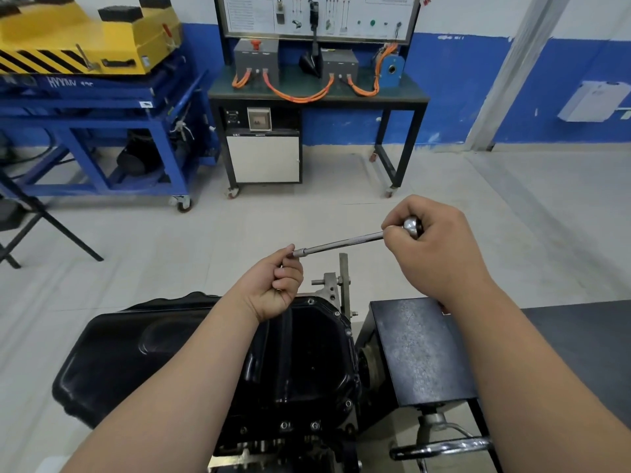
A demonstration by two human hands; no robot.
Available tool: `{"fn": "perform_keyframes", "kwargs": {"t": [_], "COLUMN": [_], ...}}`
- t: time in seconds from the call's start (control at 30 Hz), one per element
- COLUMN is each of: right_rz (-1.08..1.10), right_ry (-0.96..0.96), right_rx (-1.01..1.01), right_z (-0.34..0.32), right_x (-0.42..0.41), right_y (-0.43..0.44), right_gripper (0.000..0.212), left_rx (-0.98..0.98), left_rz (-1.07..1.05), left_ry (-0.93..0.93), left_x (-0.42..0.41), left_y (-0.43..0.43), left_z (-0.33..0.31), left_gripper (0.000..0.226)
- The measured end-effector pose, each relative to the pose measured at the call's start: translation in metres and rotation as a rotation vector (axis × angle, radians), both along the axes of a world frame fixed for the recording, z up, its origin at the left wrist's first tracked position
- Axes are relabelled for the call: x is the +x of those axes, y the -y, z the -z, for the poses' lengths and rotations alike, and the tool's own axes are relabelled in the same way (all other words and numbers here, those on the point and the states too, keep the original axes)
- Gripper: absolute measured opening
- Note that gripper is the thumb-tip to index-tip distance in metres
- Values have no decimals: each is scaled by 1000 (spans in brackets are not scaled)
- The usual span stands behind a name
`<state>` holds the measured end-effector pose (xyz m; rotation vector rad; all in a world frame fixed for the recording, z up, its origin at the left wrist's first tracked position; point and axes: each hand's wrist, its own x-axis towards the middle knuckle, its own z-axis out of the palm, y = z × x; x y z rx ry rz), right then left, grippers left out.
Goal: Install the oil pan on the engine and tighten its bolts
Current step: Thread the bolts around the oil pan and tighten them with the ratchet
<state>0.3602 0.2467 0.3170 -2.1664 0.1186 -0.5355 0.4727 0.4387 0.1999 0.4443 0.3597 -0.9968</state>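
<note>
The black oil pan (307, 349) lies on the engine (273, 445) below my arms, with several bolts (314, 425) showing along its near and right rim. Above it I hold a long silver ratchet wrench (341, 245) nearly level in the air. My right hand (433, 244) grips the ratchet's round head end. My left hand (276, 285) pinches the other tip of the tool between thumb and fingers. Neither hand touches the pan.
A dark metal stand box (420, 349) sits right of the engine, with a chrome crank handle (440, 448) below it. Across the tiled floor stand a black training bench (317, 93) with orange cables and a blue cart (95, 107) carrying yellow equipment. A folding stand (41, 216) is at left.
</note>
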Motion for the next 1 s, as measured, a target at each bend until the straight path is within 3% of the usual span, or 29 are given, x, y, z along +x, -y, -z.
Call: {"fn": "perform_keyframes", "kwargs": {"t": [0.37, 0.6, 0.77, 0.87, 1.0], "right_rz": [3, -232, -423, -298, -87], "right_ry": [26, -14, -31, -75, -145], "right_rx": [-3, -434, -722, -568, -240], "right_z": [2, -27, -45, -39, -5], "right_x": [-4, -4, 6, 14, 17], "right_y": [2, -1, -5, 1, 4], "right_gripper": [10, 12, 6, 9, 13], "left_rx": [-3, 127, 202, 167, 141], "left_rz": [-6, 90, 179, 68, -285], "left_ry": [12, 7, -22, -33, -82], "left_x": [-1, -4, -2, -3, -4], "left_y": [-2, 3, 7, 8, 22], "left_z": [-3, -4, 0, -2, -2], "left_gripper": [12, 19, 44, 35, 28]}}
